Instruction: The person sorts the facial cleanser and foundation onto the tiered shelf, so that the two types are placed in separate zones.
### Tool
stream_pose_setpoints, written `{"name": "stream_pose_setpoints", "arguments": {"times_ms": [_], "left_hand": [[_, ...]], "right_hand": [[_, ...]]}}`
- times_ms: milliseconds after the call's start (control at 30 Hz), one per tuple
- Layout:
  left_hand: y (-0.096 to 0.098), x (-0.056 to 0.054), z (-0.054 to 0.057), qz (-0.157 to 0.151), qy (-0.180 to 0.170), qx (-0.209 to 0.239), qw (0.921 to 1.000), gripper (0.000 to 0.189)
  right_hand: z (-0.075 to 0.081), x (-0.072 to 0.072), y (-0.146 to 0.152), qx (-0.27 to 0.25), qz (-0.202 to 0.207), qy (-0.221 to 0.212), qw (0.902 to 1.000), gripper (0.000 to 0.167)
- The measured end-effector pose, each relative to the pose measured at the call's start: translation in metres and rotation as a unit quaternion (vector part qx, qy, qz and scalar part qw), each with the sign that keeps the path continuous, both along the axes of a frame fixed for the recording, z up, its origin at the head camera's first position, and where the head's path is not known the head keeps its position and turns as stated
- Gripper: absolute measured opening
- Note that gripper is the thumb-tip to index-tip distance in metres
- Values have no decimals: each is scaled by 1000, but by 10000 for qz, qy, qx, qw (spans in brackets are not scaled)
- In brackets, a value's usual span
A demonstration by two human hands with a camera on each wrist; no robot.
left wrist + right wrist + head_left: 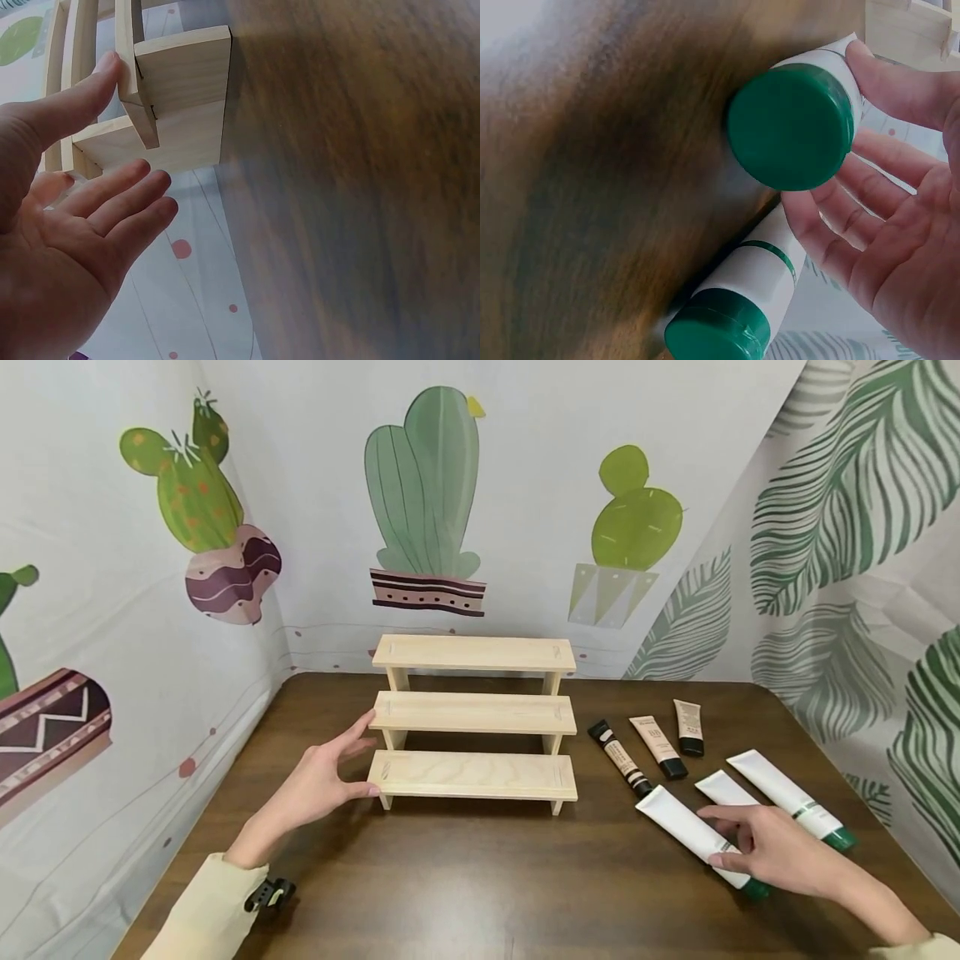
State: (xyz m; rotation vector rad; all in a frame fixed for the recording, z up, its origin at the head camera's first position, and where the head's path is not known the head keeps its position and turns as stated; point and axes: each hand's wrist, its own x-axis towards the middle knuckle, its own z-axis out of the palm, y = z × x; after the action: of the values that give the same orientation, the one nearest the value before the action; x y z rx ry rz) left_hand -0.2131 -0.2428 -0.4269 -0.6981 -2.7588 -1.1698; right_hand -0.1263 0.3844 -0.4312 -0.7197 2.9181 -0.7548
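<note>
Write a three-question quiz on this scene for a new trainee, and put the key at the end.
1. Multiple choice: which thing is the left hand touching?
a) a black-capped tube
b) the wooden rack
c) a cactus printed on the cloth

2. True or false: the right hand is at a white tube with a green cap.

3. Fill in the blank: the wooden rack has ___ tiers.

Key: 1. b, at its left end in the head view; 2. true; 3. three.
</note>
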Motion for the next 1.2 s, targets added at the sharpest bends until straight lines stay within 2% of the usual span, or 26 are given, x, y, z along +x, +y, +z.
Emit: {"name": "stream_pose_setpoints", "arguments": {"times_ms": [167, 300, 433, 567, 800, 1200], "left_hand": [[-1, -1, 2, -10, -92, 99, 9999, 115], [-3, 0, 1, -38, -178, 199, 9996, 114], [-4, 0, 0, -94, -231, 313, 9992, 113], [-4, -1, -2, -164, -285, 461, 9984, 113], [-2, -2, -3, -261, -358, 587, 9973, 111], [0, -5, -3, -328, -377, 667, 9965, 111]], "right_hand": [[1, -5, 9, -407, 331, -456, 9976, 56], [3, -8, 16, -802, 529, -973, 9906, 57], [2, -10, 21, -1054, 709, -1264, 9838, 56], [0, -11, 23, -1118, 832, -1286, 9819, 52], [1, -8, 23, -1043, 712, -1443, 9814, 49], [9, -11, 25, -1053, 782, -2035, 9702, 60]]}}
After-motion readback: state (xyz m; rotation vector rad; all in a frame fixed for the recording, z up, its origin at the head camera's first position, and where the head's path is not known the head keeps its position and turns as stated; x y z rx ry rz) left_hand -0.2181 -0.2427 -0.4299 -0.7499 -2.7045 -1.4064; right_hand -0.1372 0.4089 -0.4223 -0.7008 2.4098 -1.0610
